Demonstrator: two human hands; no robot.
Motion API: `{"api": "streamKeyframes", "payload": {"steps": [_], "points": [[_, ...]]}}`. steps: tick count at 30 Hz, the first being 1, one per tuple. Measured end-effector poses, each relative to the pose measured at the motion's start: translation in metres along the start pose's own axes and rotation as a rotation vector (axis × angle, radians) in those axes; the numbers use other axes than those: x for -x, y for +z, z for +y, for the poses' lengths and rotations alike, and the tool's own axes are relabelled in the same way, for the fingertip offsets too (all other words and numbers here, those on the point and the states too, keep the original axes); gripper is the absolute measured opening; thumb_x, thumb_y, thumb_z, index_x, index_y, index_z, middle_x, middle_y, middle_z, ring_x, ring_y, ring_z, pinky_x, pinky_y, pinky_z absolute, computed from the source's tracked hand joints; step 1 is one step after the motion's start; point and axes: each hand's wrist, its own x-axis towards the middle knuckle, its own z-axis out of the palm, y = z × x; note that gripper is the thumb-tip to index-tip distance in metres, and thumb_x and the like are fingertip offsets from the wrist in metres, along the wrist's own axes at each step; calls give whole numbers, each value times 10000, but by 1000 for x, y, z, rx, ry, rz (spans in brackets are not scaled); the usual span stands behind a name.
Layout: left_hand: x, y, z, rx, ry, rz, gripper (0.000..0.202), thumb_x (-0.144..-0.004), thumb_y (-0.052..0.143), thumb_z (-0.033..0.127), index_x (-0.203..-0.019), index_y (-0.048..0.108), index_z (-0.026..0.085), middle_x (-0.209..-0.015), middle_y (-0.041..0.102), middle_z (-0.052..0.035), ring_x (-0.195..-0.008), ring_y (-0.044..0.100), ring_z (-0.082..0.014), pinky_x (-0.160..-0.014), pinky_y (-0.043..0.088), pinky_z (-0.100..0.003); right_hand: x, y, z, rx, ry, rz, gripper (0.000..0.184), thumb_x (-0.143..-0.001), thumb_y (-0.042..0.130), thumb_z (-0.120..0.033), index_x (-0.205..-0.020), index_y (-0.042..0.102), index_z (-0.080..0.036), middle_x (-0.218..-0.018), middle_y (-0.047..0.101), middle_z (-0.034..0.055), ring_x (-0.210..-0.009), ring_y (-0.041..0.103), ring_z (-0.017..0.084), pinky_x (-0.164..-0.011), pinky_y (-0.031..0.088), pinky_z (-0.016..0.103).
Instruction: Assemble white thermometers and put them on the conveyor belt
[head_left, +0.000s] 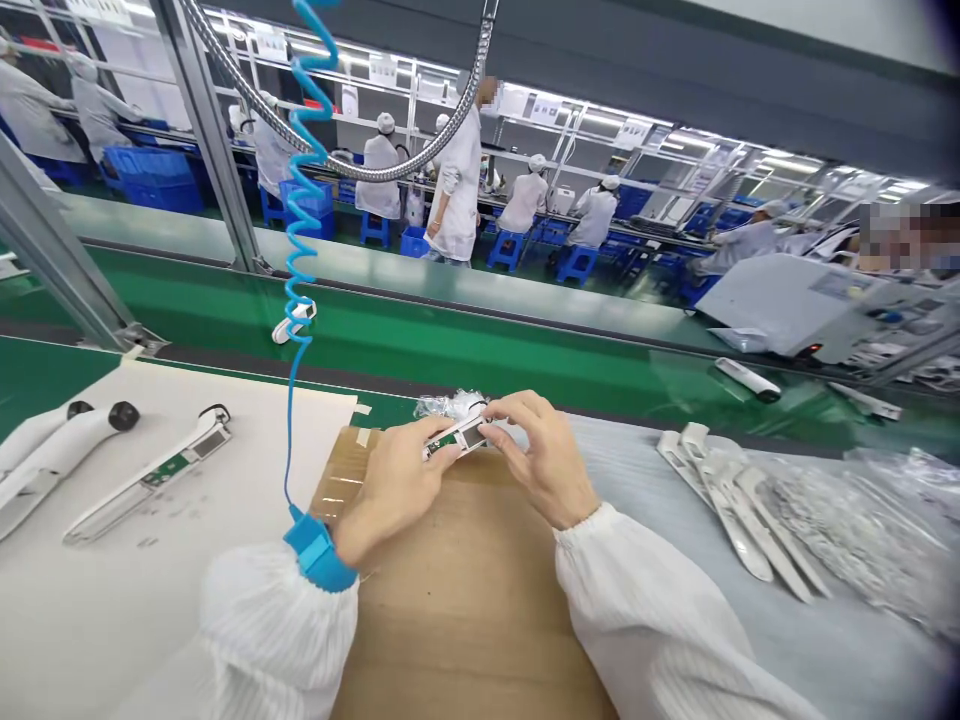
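Observation:
My left hand [396, 482] and my right hand [541, 455] meet over a sheet of brown cardboard [457, 590] and together grip a small white part with a green circuit board [459, 438]. Both hands pinch it with closed fingers, the left at its near end, the right at its far end. A blue antistatic wrist strap [321, 553] sits on my left wrist, and its coiled blue cord [301, 220] rises overhead. A crumpled clear plastic bag [448, 404] lies just beyond the part.
At left lie white handle housings [52, 450] and a long white shell with a green board [150, 475]. At right are several white shells [739, 500] and clear bags [862, 520]. A green conveyor belt [465, 340] runs behind. Workers in white sit and stand at far benches.

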Motion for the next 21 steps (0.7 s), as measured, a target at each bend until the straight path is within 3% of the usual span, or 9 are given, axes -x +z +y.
{"api": "streamKeyframes", "payload": {"steps": [4,7,9,11,14,16,18,21], "points": [[-2,2,-3,-45,-13,5,221,-886,572,322,-1057,706,282,-1026,721,-5,-917,638,-219,-811,448,-309,1,1,-9,315,-220,-10,157,-949,547,-173,-821,617,-233,-866,685,-16,-816,539,168,-805,287,373],[-6,1,-8,-18,-129,84,207,-882,558,325,-995,705,233,-951,719,-36,-811,636,-204,-719,443,-292,3,5,-14,241,-261,-69,184,-952,509,-135,-800,570,-219,-875,681,-21,-866,546,167,-853,286,365],[-8,-1,-10,10,-222,147,241,-892,530,337,-1017,687,204,-892,711,-49,-721,623,-188,-646,425,-281,1,12,-8,125,-164,-97,155,-959,494,-167,-821,548,-215,-890,669,-12,-859,547,162,-844,304,347],[-9,-4,-10,64,-283,191,279,-895,515,350,-1058,667,183,-846,699,-50,-662,615,-174,-614,422,-278,-6,24,7,92,22,-135,137,-967,473,-210,-845,536,-208,-872,653,2,-825,542,164,-815,323,335],[-9,-8,-7,180,-310,195,323,-881,522,375,-1091,650,164,-811,679,-42,-660,625,-167,-634,450,-279,-16,43,34,265,288,-248,149,-952,496,-265,-836,560,-196,-864,647,34,-862,545,203,-806,327,353],[-8,-10,-6,230,-324,178,369,-861,538,400,-1114,645,154,-766,659,-35,-661,619,-171,-633,455,-281,-18,48,51,364,357,-300,160,-928,544,-322,-842,592,-196,-929,651,51,-930,549,226,-812,330,361],[-7,-11,-7,263,-347,170,426,-832,566,440,-1136,641,150,-724,639,-28,-659,603,-176,-616,447,-280,-15,39,68,405,365,-319,185,-922,555,-397,-916,627,-226,-1000,645,36,-965,554,209,-820,347,344],[-8,-12,-10,307,-395,164,482,-795,607,513,-1129,644,168,-716,629,-25,-686,589,-181,-598,426,-270,-5,-4,98,519,434,-329,216,-967,466,-363,-1043,655,-291,-1090,624,26,-1006,552,184,-830,378,327]]}}
